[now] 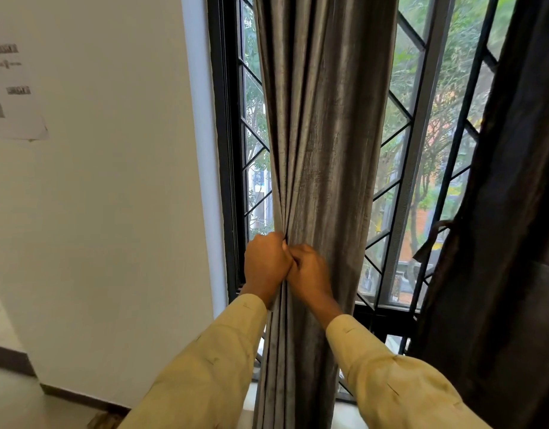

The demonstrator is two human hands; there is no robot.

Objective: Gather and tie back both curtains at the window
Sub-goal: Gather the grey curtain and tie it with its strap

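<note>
Grey curtain (326, 119), gathered into vertical folds before the black-framed window (227, 150), is gripped by both hands. Left hand (265, 264) and right hand (310, 270) are clenched round the bunched folds, knuckles touching. Darker curtain (514, 212) is seen at right, a fabric strap (431, 239) hanging at its left edge. Printed sheet (16, 97) is fixed to the white wall (112, 212) at left.

pale floor (16, 404), dark skirting board (78, 396) edging it below the white wall (112, 212)
</note>
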